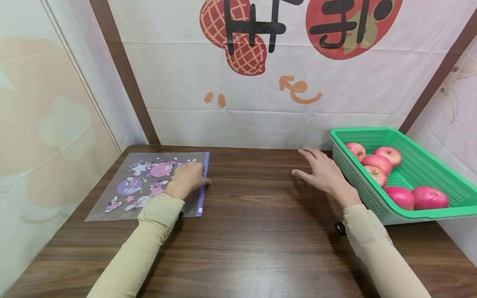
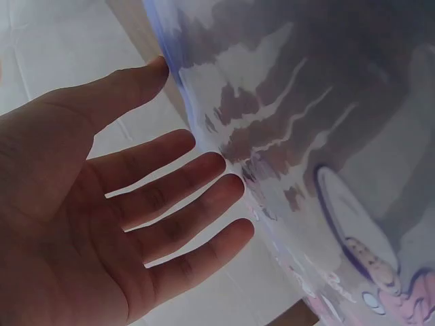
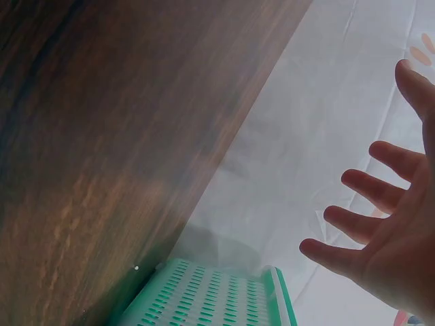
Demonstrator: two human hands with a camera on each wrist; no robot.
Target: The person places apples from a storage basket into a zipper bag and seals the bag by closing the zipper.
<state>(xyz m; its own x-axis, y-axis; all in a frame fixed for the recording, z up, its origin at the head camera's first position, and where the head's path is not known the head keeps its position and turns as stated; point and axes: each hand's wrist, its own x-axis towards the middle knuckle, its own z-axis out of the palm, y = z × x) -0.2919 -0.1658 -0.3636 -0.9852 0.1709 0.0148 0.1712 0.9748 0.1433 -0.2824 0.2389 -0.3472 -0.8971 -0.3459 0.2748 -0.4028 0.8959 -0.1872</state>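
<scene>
While the printed plastic bag (image 1: 147,186) lies flat at the left of the table (image 1: 253,248), the left hand (image 1: 189,176) is right by its purple zip edge (image 1: 201,201), fingers straight and apart, contact too close to call; the right hand (image 1: 324,171) spreads its fingers above the table, just left of the green basket (image 1: 352,182) of pinkish-red fruit (image 1: 377,162).

The brown table (image 1: 253,248) bears a bag (image 1: 145,182) and basket (image 1: 410,174).

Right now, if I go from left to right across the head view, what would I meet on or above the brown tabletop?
A cartoon-printed translucent plastic bag, the right hand, a green perforated plastic basket.
</scene>
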